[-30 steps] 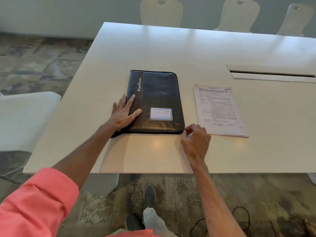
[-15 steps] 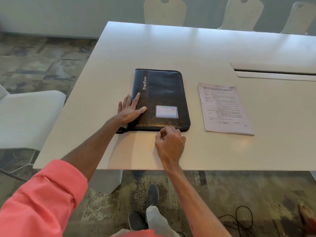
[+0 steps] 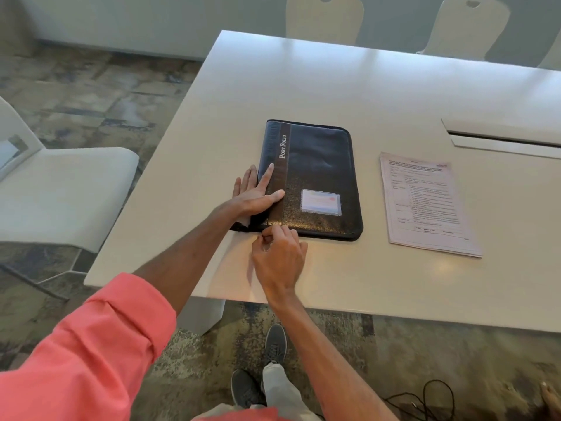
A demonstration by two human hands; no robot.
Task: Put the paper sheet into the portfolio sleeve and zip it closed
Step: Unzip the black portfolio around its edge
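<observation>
A black zippered portfolio [image 3: 321,174] lies flat and closed on the white table [image 3: 349,83], its spine to the left. My left hand [image 3: 258,194] presses flat on its lower left part, fingers spread. My right hand [image 3: 277,256] is at the portfolio's near edge by the left corner, thumb and forefinger pinched together at the zipper line; the pull itself is hidden by the fingers. The printed paper sheet [image 3: 425,202] lies flat on the table to the right of the portfolio, apart from it.
A slot with a flap [image 3: 501,138] is set in the table at the right. White chairs stand at the left [image 3: 60,189] and along the far side [image 3: 324,16]. A black cable [image 3: 425,402] lies on the carpet near my feet.
My right hand has slid left along the portfolio's near edge, from its right corner to near its left corner. My left hand has stayed pressed on the cover.
</observation>
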